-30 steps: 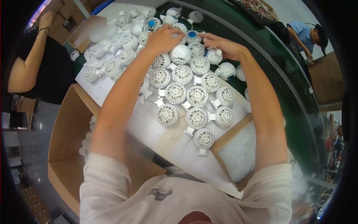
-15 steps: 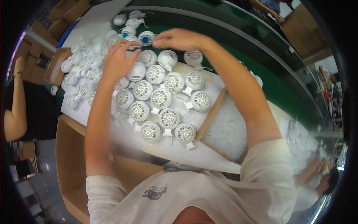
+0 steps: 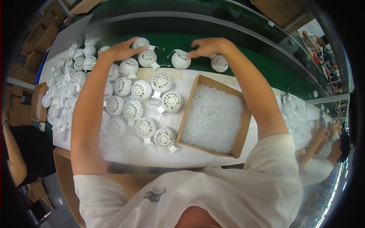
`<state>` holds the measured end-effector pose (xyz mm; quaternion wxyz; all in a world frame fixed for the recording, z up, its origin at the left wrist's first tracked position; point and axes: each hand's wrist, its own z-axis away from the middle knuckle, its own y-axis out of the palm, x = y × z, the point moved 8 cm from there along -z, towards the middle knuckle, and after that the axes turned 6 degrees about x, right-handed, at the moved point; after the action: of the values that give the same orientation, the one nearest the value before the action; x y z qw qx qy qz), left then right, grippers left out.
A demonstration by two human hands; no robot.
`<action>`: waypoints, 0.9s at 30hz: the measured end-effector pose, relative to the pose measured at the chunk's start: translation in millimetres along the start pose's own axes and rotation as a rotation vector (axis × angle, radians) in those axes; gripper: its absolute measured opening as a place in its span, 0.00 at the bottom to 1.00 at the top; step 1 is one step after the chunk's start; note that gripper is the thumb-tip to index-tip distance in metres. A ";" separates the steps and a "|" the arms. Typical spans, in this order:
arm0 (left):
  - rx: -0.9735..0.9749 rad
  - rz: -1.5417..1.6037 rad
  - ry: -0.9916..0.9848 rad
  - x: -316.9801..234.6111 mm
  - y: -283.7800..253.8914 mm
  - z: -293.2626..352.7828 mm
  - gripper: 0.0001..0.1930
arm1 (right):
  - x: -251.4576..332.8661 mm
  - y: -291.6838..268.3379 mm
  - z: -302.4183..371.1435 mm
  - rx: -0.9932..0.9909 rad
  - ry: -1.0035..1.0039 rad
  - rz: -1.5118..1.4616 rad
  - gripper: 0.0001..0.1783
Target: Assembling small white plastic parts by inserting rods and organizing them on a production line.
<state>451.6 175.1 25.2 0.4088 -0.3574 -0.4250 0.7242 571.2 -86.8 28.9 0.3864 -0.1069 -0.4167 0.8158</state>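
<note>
My left hand is at the far edge of the table, its fingers and thumb around a white ball-shaped housing with a slotted grille. Just in front of it sits another white grilled ball with a square tab. Over the green belt, my right hand has thumb and fingers apart. Its lower fingertip reaches the edge of a white ball with a short wire; whether it grips the ball is not shown. A further white ball lies under my right wrist.
Several white grilled balls cover the table's middle, with a dense heap at left. A shallow cardboard box of small clear pieces stands at right. Behind runs a green conveyor belt. Other people are at both sides.
The view has swung right, showing the whole box of clear pieces. My hands, close together around a ball with a blue centre before, are now farther apart, each at a different ball.
</note>
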 end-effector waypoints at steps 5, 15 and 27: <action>0.120 0.214 0.076 3.5 15.1 -18.3 0.52 | 5.5 16.9 24.9 -0.027 -0.018 -0.142 0.50; 0.230 0.210 0.040 -21.7 7.6 45.8 0.42 | 71.8 10.3 -1.4 0.092 -0.404 -0.444 0.45; -0.156 -0.010 0.132 -18.5 6.4 74.3 0.35 | 64.6 17.8 7.5 0.059 -0.437 -0.278 0.48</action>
<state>393.1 132.6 51.0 0.4105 -0.4331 -0.4542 0.6615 513.9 -51.1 29.6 0.3985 0.1415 -0.4768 0.7706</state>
